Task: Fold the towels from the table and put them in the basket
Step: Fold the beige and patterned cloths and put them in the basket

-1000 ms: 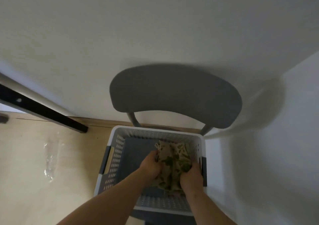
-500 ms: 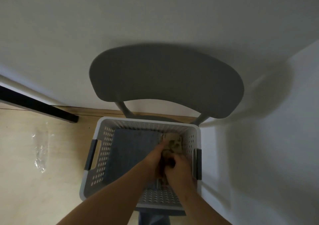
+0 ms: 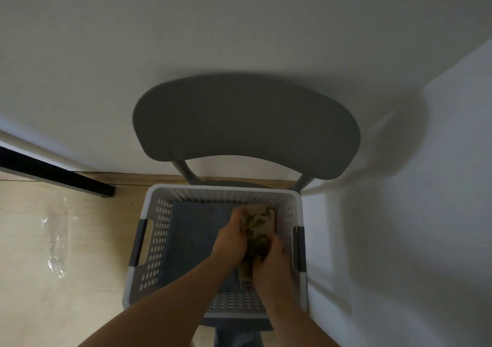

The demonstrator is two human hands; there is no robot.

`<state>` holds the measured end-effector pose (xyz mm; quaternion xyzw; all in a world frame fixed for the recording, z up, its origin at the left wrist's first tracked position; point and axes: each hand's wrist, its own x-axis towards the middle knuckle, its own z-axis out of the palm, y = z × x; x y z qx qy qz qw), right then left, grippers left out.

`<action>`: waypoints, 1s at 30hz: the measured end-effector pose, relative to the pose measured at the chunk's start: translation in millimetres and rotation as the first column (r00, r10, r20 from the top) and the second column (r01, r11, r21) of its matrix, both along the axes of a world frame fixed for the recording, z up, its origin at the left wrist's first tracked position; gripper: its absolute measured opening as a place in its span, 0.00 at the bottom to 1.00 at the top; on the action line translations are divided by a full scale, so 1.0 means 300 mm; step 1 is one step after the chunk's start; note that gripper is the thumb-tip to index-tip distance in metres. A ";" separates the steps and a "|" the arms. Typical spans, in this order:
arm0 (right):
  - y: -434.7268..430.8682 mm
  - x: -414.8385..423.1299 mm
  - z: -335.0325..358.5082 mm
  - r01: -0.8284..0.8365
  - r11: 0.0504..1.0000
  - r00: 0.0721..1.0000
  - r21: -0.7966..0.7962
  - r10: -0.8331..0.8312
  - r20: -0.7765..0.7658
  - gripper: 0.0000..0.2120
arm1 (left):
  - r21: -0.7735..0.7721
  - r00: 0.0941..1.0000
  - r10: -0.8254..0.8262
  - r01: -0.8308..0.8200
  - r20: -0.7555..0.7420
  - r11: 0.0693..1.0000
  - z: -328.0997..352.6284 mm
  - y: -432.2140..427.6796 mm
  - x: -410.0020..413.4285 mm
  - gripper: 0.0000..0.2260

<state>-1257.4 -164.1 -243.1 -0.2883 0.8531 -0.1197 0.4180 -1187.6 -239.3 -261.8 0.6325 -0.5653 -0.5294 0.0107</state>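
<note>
both hands are down inside the white perforated basket (image 3: 157, 240), which appears to sit on the seat of a grey chair (image 3: 245, 128) pushed close to the wall. the left hand (image 3: 231, 237) grips the left edge of a folded leaf-print towel (image 3: 259, 223), and the right hand (image 3: 271, 264) curls its fingers round the near end. my guess is the grip on two sides is there to stop the folds springing open as it goes down. the towel lies along the right wall of the basket, on or just above a blue-grey towel (image 3: 191, 240) that covers the bottom; i cannot tell if it rests fully yet. tucking it to the side likely saves room. a scrap of clear plastic (image 3: 54, 243) lies on the wooden floor (image 3: 80, 280).
</note>
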 end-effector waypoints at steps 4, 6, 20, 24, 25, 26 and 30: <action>0.000 -0.026 -0.025 0.009 0.995 0.998 0.101 -0.015 0.059 0.25 | 0.046 0.996 -0.066 0.063 0.065 0.997 -0.035 -0.009 -0.045 0.16; 0.002 -0.037 -0.039 0.030 0.995 0.995 0.100 -0.040 0.096 0.25 | 0.091 0.996 -0.067 0.063 0.050 0.994 -0.069 -0.003 -0.054 0.18; 0.003 -0.032 -0.086 0.043 0.981 0.991 0.190 -0.065 0.113 0.21 | 0.043 0.553 -0.657 0.747 0.514 0.663 -0.139 0.062 -0.028 0.32; 0.009 -0.018 -0.073 0.042 0.985 0.993 0.165 -0.060 0.105 0.19 | 0.069 0.526 -0.676 0.761 0.517 0.645 -0.122 0.075 -0.006 0.36; 0.010 -0.016 -0.062 0.050 0.984 0.992 0.172 -0.068 0.104 0.19 | 0.078 0.548 -0.683 0.750 0.483 0.657 -0.109 0.076 -0.002 0.36; 0.011 -0.013 -0.050 0.061 0.983 0.991 0.173 -0.080 0.107 0.19 | 0.086 0.582 -0.686 0.732 0.437 0.676 -0.094 0.074 0.005 0.35; 0.023 0.024 0.031 0.143 0.983 0.975 0.112 -0.160 0.156 0.14 | 0.041 0.813 -0.552 0.555 0.183 0.831 0.001 0.057 0.089 0.24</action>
